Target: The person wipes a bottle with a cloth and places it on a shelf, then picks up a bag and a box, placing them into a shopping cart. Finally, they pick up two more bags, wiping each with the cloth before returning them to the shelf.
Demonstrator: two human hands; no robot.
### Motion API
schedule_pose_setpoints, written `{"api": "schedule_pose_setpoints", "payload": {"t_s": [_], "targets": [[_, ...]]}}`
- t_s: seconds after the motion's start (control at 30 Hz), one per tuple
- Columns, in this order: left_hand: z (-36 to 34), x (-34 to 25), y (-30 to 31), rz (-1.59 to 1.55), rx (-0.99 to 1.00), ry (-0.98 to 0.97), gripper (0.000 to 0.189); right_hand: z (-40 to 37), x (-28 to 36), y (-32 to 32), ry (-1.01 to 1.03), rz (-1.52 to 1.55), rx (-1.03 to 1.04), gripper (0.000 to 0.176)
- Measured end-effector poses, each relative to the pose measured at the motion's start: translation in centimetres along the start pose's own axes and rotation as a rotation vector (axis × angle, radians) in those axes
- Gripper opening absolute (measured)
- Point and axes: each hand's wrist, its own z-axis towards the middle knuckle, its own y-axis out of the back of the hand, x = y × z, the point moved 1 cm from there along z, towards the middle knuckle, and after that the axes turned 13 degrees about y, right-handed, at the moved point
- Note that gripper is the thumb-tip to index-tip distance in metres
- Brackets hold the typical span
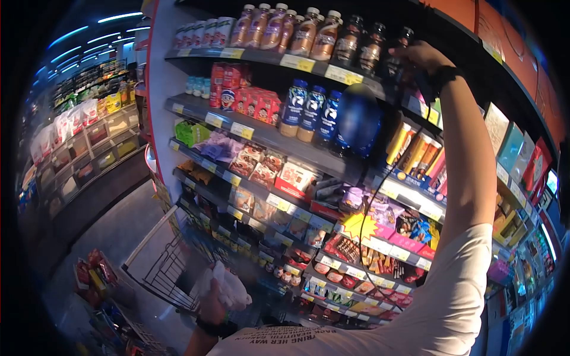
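My right hand (420, 57) is raised to the top shelf at the upper right, its fingers closed around the upper part of a dark bottle (404, 40). Other dark bottles (372, 47) stand just left of it, beside brown and purple-labelled bottles (275, 26). Low in the view, my left hand (212, 305) is closed on a whitish plastic bag (225, 288), near the cart. What the bag contains is too unclear to tell. Blue-labelled bottles (309, 113) stand on the shelf below the top one.
A wire shopping cart (157, 261) is at the lower left, beside the shelving. Another stack of red packages (98, 273) is left of it. Lower shelves (261, 184) carry snacks. A dark cable (380, 178) hangs before the shelves. Bulk bins (83, 148) line the far left.
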Motion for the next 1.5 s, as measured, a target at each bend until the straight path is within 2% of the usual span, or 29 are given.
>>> {"api": "schedule_pose_setpoints", "payload": {"t_s": [0.13, 0.23, 0.33, 0.47, 0.53, 0.63, 0.97, 1.13, 1.33, 1.5], "targets": [[-0.1, -0.1, -0.4, -0.018, -0.005, 0.009, 0.061, -0.5, 1.0, -0.7, -0.030, -0.037, -0.062, 0.034], [-0.3, 0.0, -0.4, 0.001, -0.023, -0.005, 0.060, -0.4, 1.3, -0.1, -0.058, -0.109, 0.014, 0.036], [-0.2, 0.6, 0.2, 0.002, -0.033, -0.015, 0.059, -0.5, 1.7, -0.8, -0.020, -0.133, -0.046, 0.038], [-0.6, 0.1, 0.0, 0.006, -0.018, -0.011, 0.058, -1.1, 2.8, -0.8, -0.031, -0.066, 0.009, 0.036], [-0.5, 0.3, 0.2, -0.001, -0.008, -0.013, 0.057, -1.1, 2.8, -0.6, -0.009, -0.093, 0.004, 0.033], [-0.2, 1.0, 1.1, -0.003, -0.008, -0.017, 0.055, -0.6, 2.2, -1.0, 0.008, -0.153, -0.041, 0.037], [-0.5, 0.7, 0.8, -0.011, -0.016, 0.002, 0.055, 0.3, 0.8, -0.9, -0.002, -0.114, -0.032, 0.037], [-0.5, 0.8, 1.0, -0.063, 0.004, 0.020, 0.053, -1.9, 3.1, -1.8, -0.012, -0.115, -0.127, 0.036], [-0.6, 0.3, 0.4, -0.104, 0.026, 0.014, 0.052, 0.0, 0.8, -0.6, 0.006, -0.160, -0.012, 0.039], [-0.5, 0.8, 1.1, -0.125, 0.027, 0.050, 0.051, 0.5, 0.1, -0.7, -0.002, -0.130, -0.020, 0.039]]}}
